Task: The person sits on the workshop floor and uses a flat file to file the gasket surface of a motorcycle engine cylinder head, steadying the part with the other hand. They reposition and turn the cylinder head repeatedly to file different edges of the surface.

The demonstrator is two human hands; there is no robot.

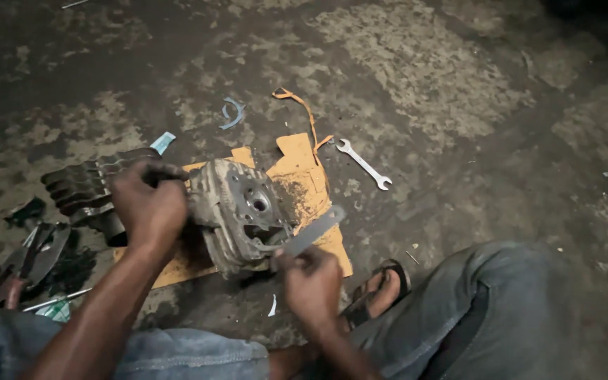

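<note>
Spanner (364,163) beyond cardboard (297,151), clear of hands.

A silver open-ended wrench (364,164) lay on the stained concrete floor (459,84), right of a torn orange cardboard sheet (297,151). An orange strap (302,112) curled at the cardboard's far edge, and a curved blue scrap (234,112) lay farther left. A dark finned cylinder (79,186) sat at the left. Pliers (26,260) rested near left. A sandalled foot (381,290) was near right.
</note>
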